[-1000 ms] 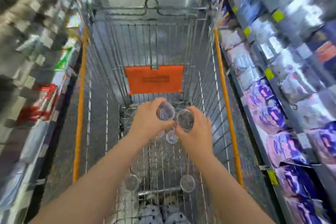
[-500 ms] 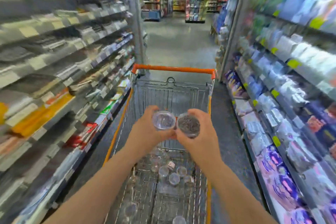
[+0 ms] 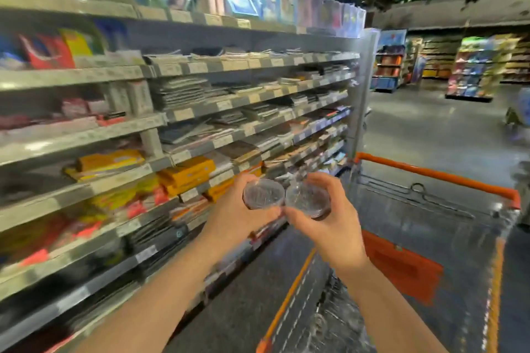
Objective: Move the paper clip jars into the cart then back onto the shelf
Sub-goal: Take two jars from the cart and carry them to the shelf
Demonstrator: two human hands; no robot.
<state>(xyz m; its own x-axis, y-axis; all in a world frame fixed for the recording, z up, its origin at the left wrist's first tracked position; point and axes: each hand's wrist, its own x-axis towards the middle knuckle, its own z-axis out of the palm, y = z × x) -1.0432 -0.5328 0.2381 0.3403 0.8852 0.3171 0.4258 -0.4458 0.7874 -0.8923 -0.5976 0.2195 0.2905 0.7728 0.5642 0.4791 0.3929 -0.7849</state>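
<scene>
Two small clear paper clip jars are held up side by side, touching, above the cart's left edge. My left hand (image 3: 235,212) grips the left jar (image 3: 262,193), whose round lid faces me. My right hand (image 3: 332,223) grips the right jar (image 3: 308,199). The wire cart (image 3: 430,209) with orange trim stands at the lower right, below and right of my hands. The grey shelf unit (image 3: 160,120) with stacked stationery fills the left half of the view, just beyond my left hand. Motion blur hides the cart's inside.
An orange child-seat flap (image 3: 401,269) hangs inside the cart. The aisle floor (image 3: 430,135) opens out beyond the cart toward distant shelving (image 3: 470,66) at the back right. Price labels line every shelf edge.
The view has swung up and left from the cart basket toward the left shelf. Both hands, each still holding a jar, have risen out of the cart and moved toward the shelf.
</scene>
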